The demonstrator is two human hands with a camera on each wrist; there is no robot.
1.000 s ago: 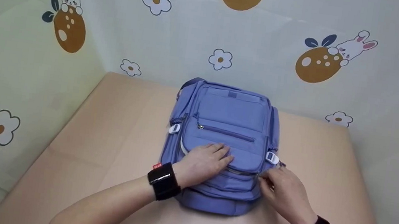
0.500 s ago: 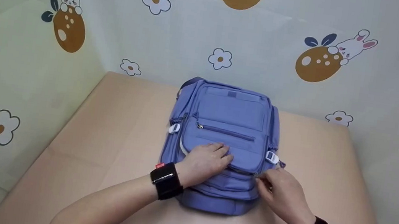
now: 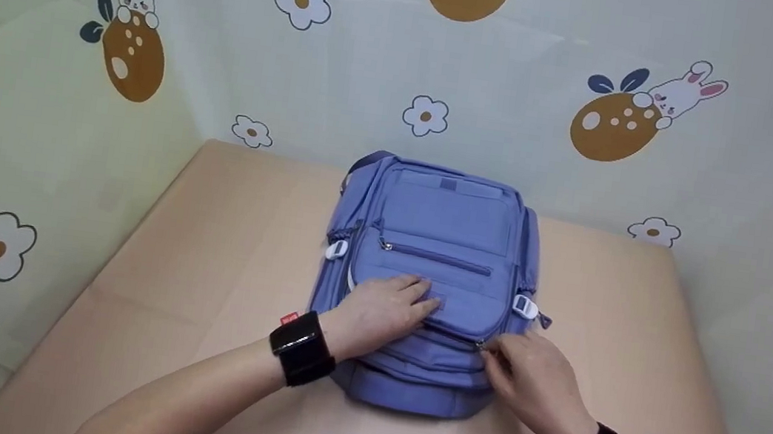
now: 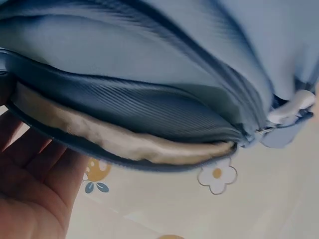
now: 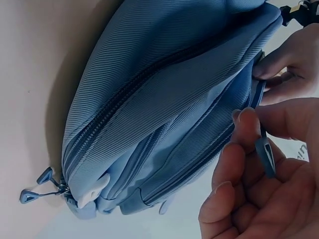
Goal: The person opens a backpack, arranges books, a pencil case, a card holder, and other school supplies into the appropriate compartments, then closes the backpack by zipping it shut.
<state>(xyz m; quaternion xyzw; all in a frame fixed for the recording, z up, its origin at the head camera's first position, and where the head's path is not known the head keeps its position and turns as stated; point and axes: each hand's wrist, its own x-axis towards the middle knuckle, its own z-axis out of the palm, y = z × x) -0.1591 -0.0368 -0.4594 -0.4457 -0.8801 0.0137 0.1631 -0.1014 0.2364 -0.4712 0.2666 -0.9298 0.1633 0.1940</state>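
A blue backpack (image 3: 446,214) lies front side up. Its curved front pocket gapes on the left side, and pale lining (image 4: 124,142) shows inside in the left wrist view. My left hand (image 3: 381,313) holds the lower edge of that pocket's flap, fingers spread over the outside and thumb at the edge. At the pocket's lower right corner my right hand (image 3: 537,375) pinches the zipper pull (image 5: 266,154) between thumb and index finger. Its cord and tab hang over the palm in the right wrist view, while the slider is mostly hidden by the fingertips.
A beige table (image 3: 219,240) bears the backpack. Behind and at the left stands a pale curtain (image 3: 355,56) printed with flowers and rabbits. White side buckles (image 3: 525,307) and loose zipper pulls (image 5: 37,184) stick out at the backpack's sides.
My right hand has moved a little left and down along the pocket's zipper, with the zipper pull. My left hand has shifted slightly left on the flap.
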